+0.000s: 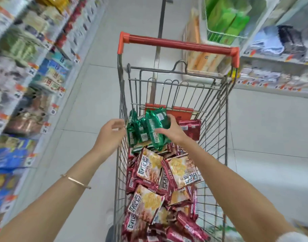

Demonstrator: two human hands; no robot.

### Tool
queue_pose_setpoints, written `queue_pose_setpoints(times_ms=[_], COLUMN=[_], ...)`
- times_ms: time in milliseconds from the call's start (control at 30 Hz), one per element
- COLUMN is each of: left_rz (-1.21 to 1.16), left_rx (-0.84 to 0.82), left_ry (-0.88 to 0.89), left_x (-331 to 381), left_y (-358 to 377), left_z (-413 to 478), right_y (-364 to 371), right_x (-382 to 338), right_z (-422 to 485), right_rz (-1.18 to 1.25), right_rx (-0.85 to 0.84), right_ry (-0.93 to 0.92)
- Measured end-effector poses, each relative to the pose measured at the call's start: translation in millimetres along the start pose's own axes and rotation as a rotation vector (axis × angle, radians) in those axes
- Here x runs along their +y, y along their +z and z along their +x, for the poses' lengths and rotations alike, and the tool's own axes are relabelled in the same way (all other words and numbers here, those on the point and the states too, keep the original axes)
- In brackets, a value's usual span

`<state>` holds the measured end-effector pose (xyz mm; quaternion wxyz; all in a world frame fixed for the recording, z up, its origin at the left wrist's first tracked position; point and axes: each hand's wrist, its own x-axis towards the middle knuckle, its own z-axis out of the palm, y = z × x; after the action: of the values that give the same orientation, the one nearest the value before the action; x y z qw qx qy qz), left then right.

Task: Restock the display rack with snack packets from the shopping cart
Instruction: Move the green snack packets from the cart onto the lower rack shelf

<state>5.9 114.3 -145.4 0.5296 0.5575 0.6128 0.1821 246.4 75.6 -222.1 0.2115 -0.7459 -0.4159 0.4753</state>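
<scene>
A bunch of shiny green snack packets point(150, 131) is gripped by the right hand point(175, 132), fingers curled round it, inside the grey wire shopping cart point(179, 44) with a red handle; the left hand point(111, 131) is held loose and spread just beside the bunch, whether touching cannot be told; red and yellow snack packets point(177, 169) are piled in the cart; the shop shelves point(27, 81) on both sides are blurred
</scene>
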Motion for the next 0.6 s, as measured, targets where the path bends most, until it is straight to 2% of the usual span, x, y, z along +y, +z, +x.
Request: queue_pose_setpoints(times_ms=[67, 100, 200, 267, 333, 400, 467, 567, 600], left_rz=[0.054, 0.066, -0.074, -0.165, -0.239, -0.304, -0.381, -0.549, -0.596], left_rx=[-0.131, -0.244, -0.625, -0.74, -0.679, -0.51, -0.294, -0.078, -0.056], left_ry=[0.043, 0.047, -0.045, -0.119, -0.141, -0.154, -0.182, -0.242, -0.258], left_x=[15, 23, 41, 47, 49, 45, 33, 10, 5], left_y=[-2, -1, 6, 12, 13, 2, -17, -50, -58], left_z=[3, 3, 2, -3, -6, -5, 1, 7, 6], right_y=[-27, -39, -50, -46, -40, -35, -25, -8, -3], right_x=[-15, -19, -35, -37, -43, -44, -35, -36, -39], right_z=[-28, -43, -77, -89, -87, -76, -48, -14, -5], right_rz=[0.396, 0.568, 0.668, 0.694, 0.725, 0.719, 0.533, 0.206, 0.127], right_rx=[-0.356, -0.447, -0.377, -0.232, -0.218, -0.355, -0.331, 0.097, 0.145], right_ry=[0.116, 0.206, 0.28, 0.355, 0.399, 0.397, 0.277, 0.129, 0.091])
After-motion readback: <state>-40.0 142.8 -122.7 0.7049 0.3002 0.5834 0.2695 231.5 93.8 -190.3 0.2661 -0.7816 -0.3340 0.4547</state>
